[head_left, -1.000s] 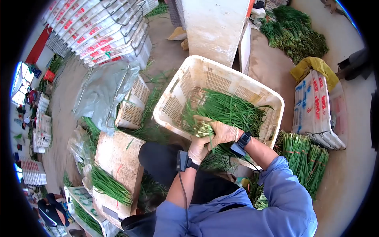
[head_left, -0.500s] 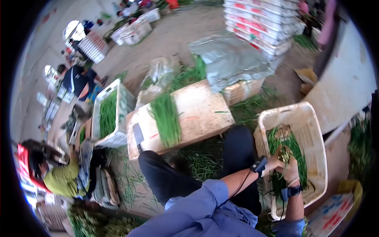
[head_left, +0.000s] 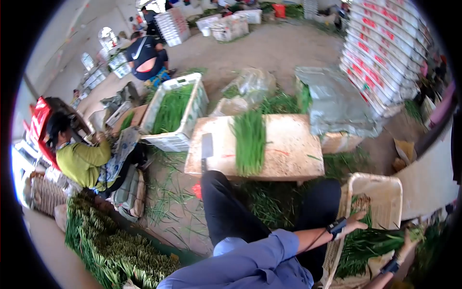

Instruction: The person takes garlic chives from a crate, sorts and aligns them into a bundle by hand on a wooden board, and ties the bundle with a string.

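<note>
My right hand (head_left: 408, 243) grips a bunch of long green chives (head_left: 373, 243) near its pale end, at the right side of a white plastic crate (head_left: 392, 197). The leaves trail leftward over the crate. Close by, my left hand (head_left: 354, 224) reaches over the crate's left side with its fingers stretched out. More chives with a pale-ended bundle (head_left: 361, 201) lie inside, beyond that hand. On the low board in front of my knees (head_left: 296, 144) rest a flat pile of chives (head_left: 249, 144) and a cleaver (head_left: 207, 145).
Behind the board's right end, a grey plastic sheet (head_left: 337, 103) covers a crate. Another crate of chives (head_left: 173, 108) stands left of the board. A person in a yellow-green top (head_left: 84, 161) sits at left, above heaped bundles (head_left: 115, 241). Tall crate stacks (head_left: 380, 53) rise at right.
My hands were together over the crate at a bundle. They are now apart, the right one further right with the bunch, the left one with fingers spread. The view has swung left.
</note>
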Demonstrator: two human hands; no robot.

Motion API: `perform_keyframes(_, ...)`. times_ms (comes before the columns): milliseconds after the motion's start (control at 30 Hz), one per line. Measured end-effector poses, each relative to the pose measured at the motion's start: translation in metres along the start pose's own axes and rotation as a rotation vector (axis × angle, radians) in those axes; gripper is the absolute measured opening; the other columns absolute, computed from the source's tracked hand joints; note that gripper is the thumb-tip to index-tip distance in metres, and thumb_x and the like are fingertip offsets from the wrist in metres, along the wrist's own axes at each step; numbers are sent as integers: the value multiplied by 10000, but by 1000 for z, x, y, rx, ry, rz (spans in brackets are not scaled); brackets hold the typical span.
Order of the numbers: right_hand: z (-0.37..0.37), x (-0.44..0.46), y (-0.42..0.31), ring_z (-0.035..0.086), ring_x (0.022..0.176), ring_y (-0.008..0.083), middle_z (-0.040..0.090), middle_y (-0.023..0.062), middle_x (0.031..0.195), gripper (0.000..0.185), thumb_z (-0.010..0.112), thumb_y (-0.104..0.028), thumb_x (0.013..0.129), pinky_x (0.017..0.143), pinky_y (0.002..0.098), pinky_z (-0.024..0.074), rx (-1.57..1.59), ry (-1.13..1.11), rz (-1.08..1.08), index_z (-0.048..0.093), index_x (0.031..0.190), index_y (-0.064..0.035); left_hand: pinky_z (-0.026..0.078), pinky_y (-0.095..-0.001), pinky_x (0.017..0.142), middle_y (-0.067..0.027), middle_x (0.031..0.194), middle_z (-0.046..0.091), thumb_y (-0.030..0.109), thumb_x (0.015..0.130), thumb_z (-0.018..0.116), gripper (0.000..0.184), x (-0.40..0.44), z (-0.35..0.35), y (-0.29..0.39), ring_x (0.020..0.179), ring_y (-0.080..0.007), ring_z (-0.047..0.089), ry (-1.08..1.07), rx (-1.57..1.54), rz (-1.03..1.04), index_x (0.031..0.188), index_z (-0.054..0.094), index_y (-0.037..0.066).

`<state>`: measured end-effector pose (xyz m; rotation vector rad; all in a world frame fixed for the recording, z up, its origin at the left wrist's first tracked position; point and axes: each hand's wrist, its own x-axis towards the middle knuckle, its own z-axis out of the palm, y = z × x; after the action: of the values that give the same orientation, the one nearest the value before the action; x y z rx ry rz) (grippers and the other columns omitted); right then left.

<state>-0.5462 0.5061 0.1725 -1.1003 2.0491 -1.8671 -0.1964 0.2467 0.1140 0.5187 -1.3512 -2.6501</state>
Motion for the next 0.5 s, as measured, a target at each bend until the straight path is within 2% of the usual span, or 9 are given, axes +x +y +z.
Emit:
perform_keyframes(33,25,-19,-43,634,1101,186,642,78,1323,689,731,49,906,1004,352,525,174,194,116,485,1544,-29,259,-413,1272,-239,1714,301,301,882,782,996,4,-5,-3,1599,-334,275,34,3,27,1685,249,49)
perform_keyframes(67,27,-6,-55,618,1096,174,637,55,1250,644,696,25,943,1035,309,496,6,123,46,487,1551,-7,272,-411,1265,-235,1708,319,313,892,771,975,10,-10,-7,1592,-335,293,63,5,52,1679,263,40)
perform_keyframes(133,-14,29,12,611,1227,222,622,89,1387,675,683,67,930,1122,340,458,-568,182,-157,462,1565,10,314,-405,1238,-187,1678,389,307,900,757,941,6,-16,-1,1561,-319,347,150,37,67,1673,288,49)
perform_keyframes(200,3,44,-7,584,1320,259,596,127,1486,679,686,75,923,1164,363,426,-419,207,16,456,1560,29,314,-401,1238,-170,1682,385,315,908,748,930,17,-19,-14,1561,-305,347,226,60,158,1673,289,50)
perform_keyframes(233,14,49,-25,571,1352,243,601,146,1489,646,683,54,923,1185,348,401,-540,182,-5,482,1537,38,301,-397,1245,-167,1689,369,318,909,743,926,9,-21,-4,1558,-307,347,228,58,109,1670,292,45)
perform_keyframes(267,36,54,-46,642,1264,266,680,177,1390,590,732,-42,895,1111,369,478,-779,165,-87,568,1453,58,351,-441,1214,-165,1692,344,377,921,742,942,20,-26,-17,1523,-303,390,213,49,142,1675,281,52)
perform_keyframes(333,56,76,-53,646,1248,269,677,187,1391,584,716,-33,900,1087,377,489,-807,29,14,565,1457,54,502,-476,1057,-164,1523,537,542,954,707,865,-9,-18,6,1335,-271,582,178,-76,-59,1600,405,51)
perform_keyframes(433,104,113,-50,671,1181,279,692,192,1350,594,701,-1,892,1045,385,510,-595,-31,-47,555,1465,55,597,-381,735,-24,943,727,830,916,575,807,-2,-31,-7,862,-194,735,-194,-441,-237,1257,609,100)
perform_keyframes(500,188,98,-86,674,1109,267,708,167,1268,622,675,59,866,997,380,526,-487,-66,-313,544,1474,50,601,-395,756,-24,945,733,856,905,555,834,-38,-37,26,870,-212,742,-288,-563,-211,1247,614,97)
